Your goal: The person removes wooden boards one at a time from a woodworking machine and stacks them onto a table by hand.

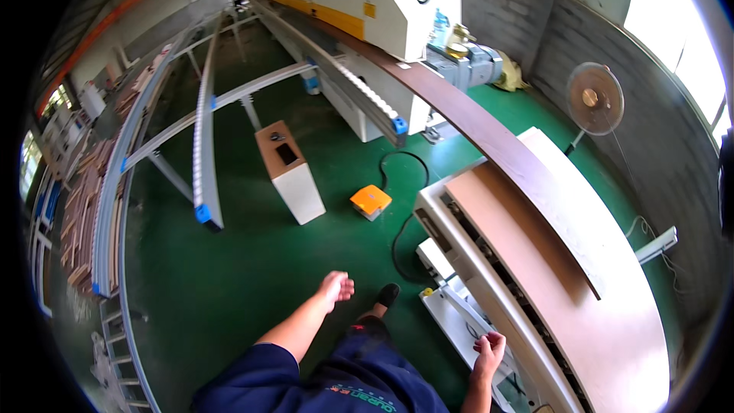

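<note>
Left hand point(336, 289): half-curled, nothing held | right hand point(490, 348): loosely curled, contents unclear | long brown board point(508, 154): extended from woodworking machine point(394, 19) over worktable point(612, 352) | risk: unheld end could be skewed if bumped

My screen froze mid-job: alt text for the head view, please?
A person's left hand above a green floor, right hand near a pale table, neither visibly holding anything. A long brown board reaches from a white machine over the table.

The pedal point(371, 200) is showing orange at twelve o'clock, the long board point(497, 141) brown at one; the floor point(252, 283) is showing green.
</note>
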A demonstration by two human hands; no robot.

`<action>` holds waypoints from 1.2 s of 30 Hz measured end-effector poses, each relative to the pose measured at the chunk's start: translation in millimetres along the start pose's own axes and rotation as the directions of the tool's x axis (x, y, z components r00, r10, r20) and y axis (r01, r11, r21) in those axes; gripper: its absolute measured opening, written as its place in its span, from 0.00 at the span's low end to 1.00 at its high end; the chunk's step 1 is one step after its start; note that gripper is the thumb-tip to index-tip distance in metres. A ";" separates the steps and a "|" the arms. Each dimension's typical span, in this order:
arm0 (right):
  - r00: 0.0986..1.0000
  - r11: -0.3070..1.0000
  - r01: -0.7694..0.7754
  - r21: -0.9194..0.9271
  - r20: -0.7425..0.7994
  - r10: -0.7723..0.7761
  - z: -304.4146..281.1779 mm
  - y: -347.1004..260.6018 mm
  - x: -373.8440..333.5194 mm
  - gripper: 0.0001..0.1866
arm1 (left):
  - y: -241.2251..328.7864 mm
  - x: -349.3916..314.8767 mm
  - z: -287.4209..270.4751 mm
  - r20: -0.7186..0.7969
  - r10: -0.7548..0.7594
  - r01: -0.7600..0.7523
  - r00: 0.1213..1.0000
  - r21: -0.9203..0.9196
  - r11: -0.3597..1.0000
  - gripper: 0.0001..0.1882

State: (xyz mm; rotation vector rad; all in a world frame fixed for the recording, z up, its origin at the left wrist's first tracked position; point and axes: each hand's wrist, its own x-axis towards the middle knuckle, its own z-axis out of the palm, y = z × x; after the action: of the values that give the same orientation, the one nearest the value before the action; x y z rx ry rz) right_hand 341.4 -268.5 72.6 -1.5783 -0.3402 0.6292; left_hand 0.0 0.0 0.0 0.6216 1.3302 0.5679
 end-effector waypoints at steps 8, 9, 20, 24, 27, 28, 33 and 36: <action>0.967 0.992 -0.058 0.109 -0.241 0.083 41.1 -36.6 74.1 0.07 | 261.0 125.4 190.1 0.286 0.316 -0.216 0.905 -0.330 0.919 0.15; 0.960 0.990 -0.048 0.129 -0.268 0.082 50.1 -45.1 72.9 0.07 | 283.4 138.0 209.0 0.297 0.356 -0.262 0.886 -0.314 0.913 0.16; 0.944 0.968 -0.073 0.241 -0.297 0.146 124.8 -118.4 148.8 0.08 | 417.8 315.1 338.3 0.132 0.362 -0.289 0.923 -0.384 0.877 0.23; 0.910 0.959 -0.038 0.282 -0.387 0.151 144.2 -122.1 169.8 0.06 | 415.3 302.1 362.5 -0.004 0.478 -0.431 0.878 -0.437 0.789 0.19; 0.917 0.959 -0.078 0.274 -0.358 0.177 108.1 -87.1 140.3 0.12 | 354.2 273.5 387.7 0.001 0.477 -0.465 0.879 -0.224 0.857 0.17; 0.914 0.956 -0.089 0.281 -0.358 0.190 109.8 -91.7 144.1 0.11 | 346.1 274.7 392.0 0.098 0.490 -0.455 0.866 -0.248 0.855 0.17; 0.952 0.958 -0.131 0.256 -0.236 0.193 134.5 -114.5 170.4 0.11 | 380.8 235.8 375.9 0.350 0.204 -0.121 0.914 -0.244 0.962 0.26; 0.962 0.956 -0.130 0.262 -0.199 0.185 156.0 -112.6 165.4 0.11 | 386.1 290.5 350.1 0.144 0.272 -0.221 0.952 -0.292 0.930 0.36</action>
State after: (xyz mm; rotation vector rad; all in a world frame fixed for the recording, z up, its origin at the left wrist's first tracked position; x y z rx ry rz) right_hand 400.9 -34.5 150.3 -1.4260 0.0339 0.5865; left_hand 380.3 446.2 111.1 0.6013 0.9840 0.8639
